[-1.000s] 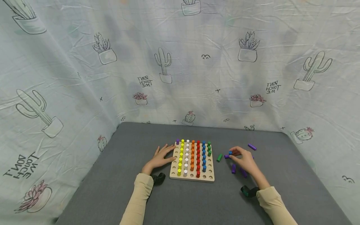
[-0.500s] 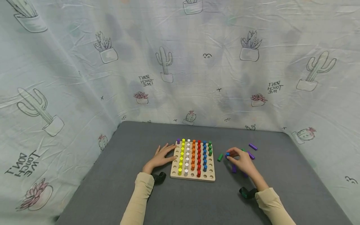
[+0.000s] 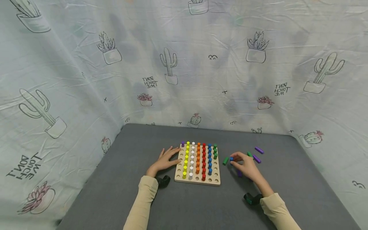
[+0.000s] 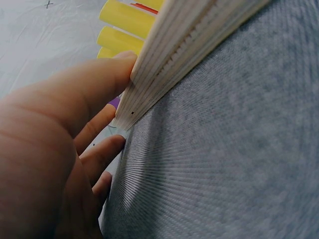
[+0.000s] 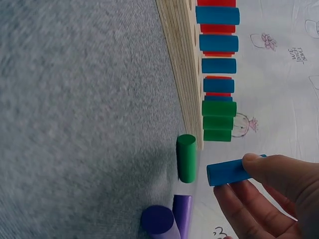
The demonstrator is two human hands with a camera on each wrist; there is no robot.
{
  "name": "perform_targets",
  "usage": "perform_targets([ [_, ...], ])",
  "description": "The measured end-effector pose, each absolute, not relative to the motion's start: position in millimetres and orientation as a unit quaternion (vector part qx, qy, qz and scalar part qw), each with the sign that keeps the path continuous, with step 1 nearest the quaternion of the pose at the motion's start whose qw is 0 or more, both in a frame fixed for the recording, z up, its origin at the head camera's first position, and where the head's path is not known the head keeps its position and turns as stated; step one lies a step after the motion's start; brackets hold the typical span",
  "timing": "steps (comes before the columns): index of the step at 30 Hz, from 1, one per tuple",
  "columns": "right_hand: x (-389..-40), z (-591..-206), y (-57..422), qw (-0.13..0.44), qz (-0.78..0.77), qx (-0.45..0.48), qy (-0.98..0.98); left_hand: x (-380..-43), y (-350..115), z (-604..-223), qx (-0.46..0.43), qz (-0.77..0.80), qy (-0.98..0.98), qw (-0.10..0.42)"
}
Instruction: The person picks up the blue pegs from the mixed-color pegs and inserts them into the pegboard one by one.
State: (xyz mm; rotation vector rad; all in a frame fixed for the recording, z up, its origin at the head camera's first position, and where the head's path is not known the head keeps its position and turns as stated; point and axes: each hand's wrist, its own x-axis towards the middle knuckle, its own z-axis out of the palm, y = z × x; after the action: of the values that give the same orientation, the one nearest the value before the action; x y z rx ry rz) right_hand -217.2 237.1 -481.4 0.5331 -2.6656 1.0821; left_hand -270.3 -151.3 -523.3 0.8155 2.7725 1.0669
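My right hand pinches a blue peg between thumb and fingers, just right of a wooden pegboard. In the right wrist view the peg lies nearly sideways, above the table. My left hand rests along the board's left edge, thumb on its top rim and fingers extended. Rows of yellow, white, orange, red and blue pegs stand in the board. Green pegs fill the far right holes, and one purple peg stands at the far left corner.
A loose green peg lies between the board and my right hand. Purple pegs and another green peg lie beyond that hand; a purple peg shows below it. A printed curtain hangs behind the grey table.
My right hand has moved a little left toward the board, carrying the blue peg. Purple and green pegs behind it have come into view. The left hand stays on the board's edge.
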Motion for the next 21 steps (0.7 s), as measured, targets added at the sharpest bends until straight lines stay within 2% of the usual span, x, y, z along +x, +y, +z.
perform_targets([
  [21, -206.3, -483.1, 217.2, 0.102, 0.379, 0.197, -0.899, -272.6, -152.5, -526.9, 0.261, 0.338, 0.903, 0.034],
])
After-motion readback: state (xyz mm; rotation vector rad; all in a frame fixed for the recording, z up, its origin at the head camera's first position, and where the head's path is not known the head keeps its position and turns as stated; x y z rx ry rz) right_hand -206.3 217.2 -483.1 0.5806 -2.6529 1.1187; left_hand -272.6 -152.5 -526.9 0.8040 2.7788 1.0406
